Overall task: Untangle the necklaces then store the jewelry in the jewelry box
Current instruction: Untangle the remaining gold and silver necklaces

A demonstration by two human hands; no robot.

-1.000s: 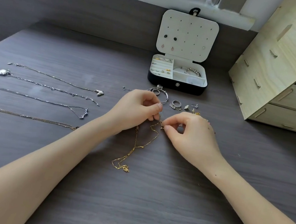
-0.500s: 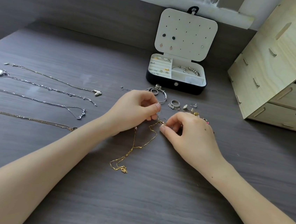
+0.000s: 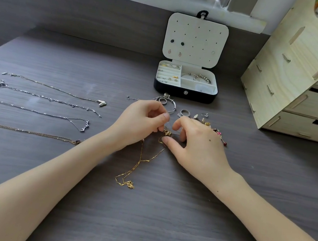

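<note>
A gold chain necklace [image 3: 140, 161] trails across the dark table toward me, its pendant end at the near side. A small gold knot [image 3: 167, 132] sits between my hands. My left hand [image 3: 140, 124] pinches a thin strand above the knot with thumb and forefinger. My right hand [image 3: 195, 141] has curled fingers on the strand right of the knot, its thumb pressing the chain down. The open jewelry box [image 3: 184, 93] stands behind, white inside, with earrings and a bracelet in its compartments. Several untangled necklaces [image 3: 54, 100] lie in rows at the left.
Loose rings, a silver bangle [image 3: 172, 106] and small earrings [image 3: 212, 128] are scattered just behind and right of my hands. A light wooden drawer unit [image 3: 296, 79] stands at the right. A grey wall panel runs along the table's back edge.
My hands have pulled slightly apart, baring the gold knot between them. My right thumb has dropped onto the chain. The chain's lower end lies as before.
</note>
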